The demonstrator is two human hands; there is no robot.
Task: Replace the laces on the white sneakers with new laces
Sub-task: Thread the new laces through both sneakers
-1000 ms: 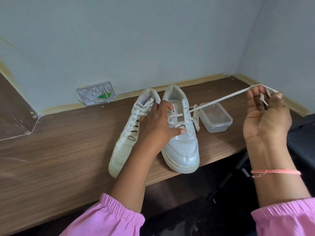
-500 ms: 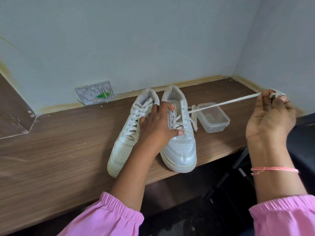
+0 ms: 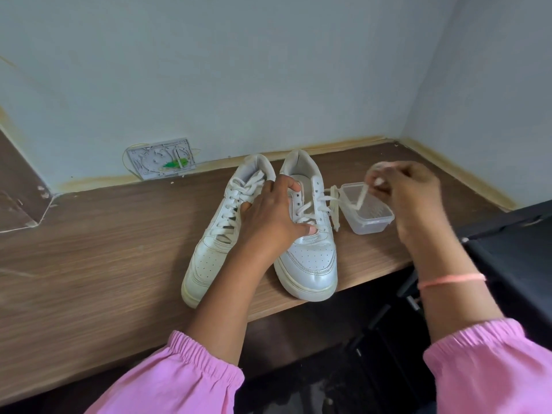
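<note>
Two white sneakers stand side by side on the wooden shelf, toes toward me. My left hand grips the right sneaker over its tongue and lacing, thumb on the vamp. The left sneaker is fully laced. My right hand pinches the free end of the white lace, which now hangs slack from my fingers down across the container toward the right sneaker's upper eyelets. Another lace end dangles off that shoe's right side.
A clear plastic container sits open just right of the sneakers, under my right hand. A grey wall plate with a green bit leans at the back left. The shelf's front edge runs below the toes; a black object lies at the right.
My right hand moved left and in from far right, so the taut lace went slack over the container. My left hand stayed on the right sneaker.
</note>
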